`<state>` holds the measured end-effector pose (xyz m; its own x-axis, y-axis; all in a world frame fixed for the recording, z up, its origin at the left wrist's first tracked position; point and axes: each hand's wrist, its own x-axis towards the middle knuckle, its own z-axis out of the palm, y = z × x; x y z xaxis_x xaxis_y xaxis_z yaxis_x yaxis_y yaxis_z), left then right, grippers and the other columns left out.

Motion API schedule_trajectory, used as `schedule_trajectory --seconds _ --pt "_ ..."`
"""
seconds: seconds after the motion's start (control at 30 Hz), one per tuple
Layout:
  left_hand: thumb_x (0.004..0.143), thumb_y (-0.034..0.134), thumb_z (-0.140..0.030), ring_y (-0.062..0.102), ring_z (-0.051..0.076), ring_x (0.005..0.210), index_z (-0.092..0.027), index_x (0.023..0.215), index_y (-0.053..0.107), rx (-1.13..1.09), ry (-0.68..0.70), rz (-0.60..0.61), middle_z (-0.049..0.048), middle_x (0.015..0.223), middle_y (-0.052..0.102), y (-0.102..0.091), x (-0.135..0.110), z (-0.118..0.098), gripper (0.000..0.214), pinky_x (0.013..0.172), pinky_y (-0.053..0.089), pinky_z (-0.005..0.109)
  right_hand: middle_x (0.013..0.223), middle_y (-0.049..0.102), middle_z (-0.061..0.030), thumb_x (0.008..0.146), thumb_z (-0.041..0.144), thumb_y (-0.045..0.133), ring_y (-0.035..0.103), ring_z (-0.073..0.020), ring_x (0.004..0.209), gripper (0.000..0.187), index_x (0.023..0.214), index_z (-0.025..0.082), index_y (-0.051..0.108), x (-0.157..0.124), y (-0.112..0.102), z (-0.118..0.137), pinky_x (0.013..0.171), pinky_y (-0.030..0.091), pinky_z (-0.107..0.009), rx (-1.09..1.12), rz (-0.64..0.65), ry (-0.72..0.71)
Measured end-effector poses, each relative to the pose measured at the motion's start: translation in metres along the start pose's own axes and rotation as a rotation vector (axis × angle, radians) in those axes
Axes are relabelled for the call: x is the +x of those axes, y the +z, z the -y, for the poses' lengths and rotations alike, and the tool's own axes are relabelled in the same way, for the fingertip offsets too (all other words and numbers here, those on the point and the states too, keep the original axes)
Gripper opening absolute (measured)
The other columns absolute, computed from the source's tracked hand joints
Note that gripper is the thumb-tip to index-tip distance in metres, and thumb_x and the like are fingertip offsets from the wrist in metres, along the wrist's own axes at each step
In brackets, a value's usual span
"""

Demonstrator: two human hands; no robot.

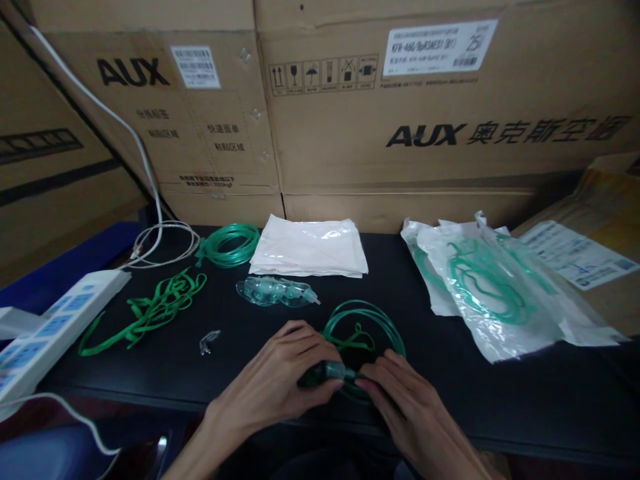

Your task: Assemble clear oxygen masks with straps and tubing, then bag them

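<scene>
My left hand (280, 380) is closed around a small green connector piece (333, 370) at the near edge of the black table (450, 380). My right hand (400, 393) pinches the tube end right beside it, fingers curled. Both hands touch a coil of green tubing (370, 317) lying just behind them. A clear stack of mask shells (275, 292) lies a little farther back.
Green elastic straps (150, 310) and a small clear clip (209, 340) lie at left, another green tubing coil (230, 245) and a pile of white bags (310, 248) at the back. Packed bags (495, 287) lie at right. A power strip (55, 327) sits far left. Cardboard boxes (400, 113) wall the back.
</scene>
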<state>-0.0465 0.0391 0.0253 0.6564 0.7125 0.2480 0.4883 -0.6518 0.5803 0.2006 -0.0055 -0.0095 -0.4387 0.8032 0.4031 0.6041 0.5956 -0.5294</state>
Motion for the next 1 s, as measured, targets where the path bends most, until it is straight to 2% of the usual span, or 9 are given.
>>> schedule_trajectory --seconds 0.1,0.2,0.33,0.4,0.5,0.57,0.77,0.87,1.0 --pt "0.097 0.069 -0.023 0.07 0.017 0.098 -0.025 0.11 0.067 0.012 -0.036 -0.095 -0.0015 0.105 0.077 -0.013 -0.01 0.014 0.013 0.097 0.047 0.034 0.088 0.077 -0.0039 0.108 0.024 0.045 0.072 -0.0211 0.079 0.025 0.105 0.025 0.07 -0.009 -0.006 -0.016 0.08 0.06 -0.034 -0.151 -0.133 -0.066" --pt "0.098 0.07 -0.022 0.069 0.018 0.111 -0.027 0.12 0.065 0.043 -0.025 -0.149 0.0002 0.117 0.076 -0.017 -0.024 0.025 0.024 0.1 0.046 0.033 0.094 0.078 -0.0041 0.11 0.033 0.045 0.073 -0.0209 0.083 0.027 0.109 0.025 0.071 -0.013 -0.013 -0.024 0.084 0.06 -0.036 -0.224 -0.102 -0.049" --pt "0.096 0.073 -0.024 0.066 0.018 0.119 -0.03 0.125 0.063 -0.003 -0.033 -0.228 -0.0001 0.124 0.075 -0.003 -0.038 0.022 0.031 0.102 0.048 0.032 0.088 0.076 -0.005 0.112 0.035 0.039 0.07 -0.0206 0.079 0.038 0.101 0.024 0.073 -0.007 -0.013 -0.012 0.073 0.055 -0.035 -0.292 -0.096 -0.058" --pt "0.097 0.072 -0.024 0.066 0.019 0.12 -0.031 0.126 0.063 -0.012 -0.076 -0.26 0.0001 0.126 0.074 0.004 -0.042 0.017 0.031 0.103 0.048 0.033 0.096 0.077 -0.007 0.111 0.035 0.04 0.07 -0.0229 0.087 0.037 0.104 0.025 0.075 -0.005 -0.01 -0.005 0.077 0.053 -0.037 -0.347 -0.123 -0.076" --pt "0.097 0.072 -0.027 0.065 0.019 0.122 -0.033 0.127 0.064 -0.01 -0.149 -0.224 -0.0007 0.131 0.072 0.009 -0.047 0.013 0.032 0.104 0.049 0.033 0.113 0.077 -0.0069 0.112 0.036 0.038 0.069 -0.0255 0.104 0.036 0.117 0.027 0.073 -0.004 -0.006 -0.002 0.091 0.051 -0.043 -0.408 -0.117 -0.132" --pt "0.097 0.071 -0.03 0.064 0.019 0.123 -0.035 0.128 0.064 -0.019 -0.18 -0.187 -0.0011 0.133 0.071 0.01 -0.049 0.012 0.032 0.104 0.051 0.033 0.113 0.078 -0.0055 0.112 0.035 0.036 0.069 -0.026 0.105 0.036 0.123 0.026 0.07 -0.003 -0.002 -0.003 0.093 0.05 -0.046 -0.42 -0.087 -0.168" --pt "0.097 0.072 -0.037 0.065 0.021 0.119 -0.039 0.135 0.061 0.01 -0.237 -0.133 -0.0017 0.131 0.071 0.014 -0.047 0.011 0.04 0.105 0.05 0.039 0.098 0.078 -0.0038 0.099 0.01 0.049 0.073 -0.0302 0.093 0.024 0.103 0.023 0.068 0.005 0.01 -0.007 0.081 0.059 -0.051 -0.486 0.066 -0.216" --pt "0.097 0.071 -0.038 0.066 0.023 0.119 -0.04 0.137 0.061 0.06 -0.272 -0.12 -0.0005 0.131 0.07 0.013 -0.043 0.008 0.041 0.111 0.046 0.047 0.103 0.08 -0.0083 0.089 0.002 0.047 0.076 -0.031 0.098 0.033 0.105 0.02 0.069 0.004 -0.001 -0.008 0.082 0.064 -0.047 -0.604 0.089 -0.322" --pt "0.098 0.07 -0.037 0.066 0.025 0.121 -0.039 0.134 0.064 0.106 -0.271 -0.071 -0.0006 0.13 0.07 0.01 -0.038 0.003 0.037 0.117 0.041 0.054 0.121 0.079 -0.0092 0.088 0.002 0.041 0.077 -0.0262 0.108 0.054 0.136 0.017 0.061 -0.014 -0.036 -0.012 0.086 0.066 -0.035 -0.615 0.07 -0.431"
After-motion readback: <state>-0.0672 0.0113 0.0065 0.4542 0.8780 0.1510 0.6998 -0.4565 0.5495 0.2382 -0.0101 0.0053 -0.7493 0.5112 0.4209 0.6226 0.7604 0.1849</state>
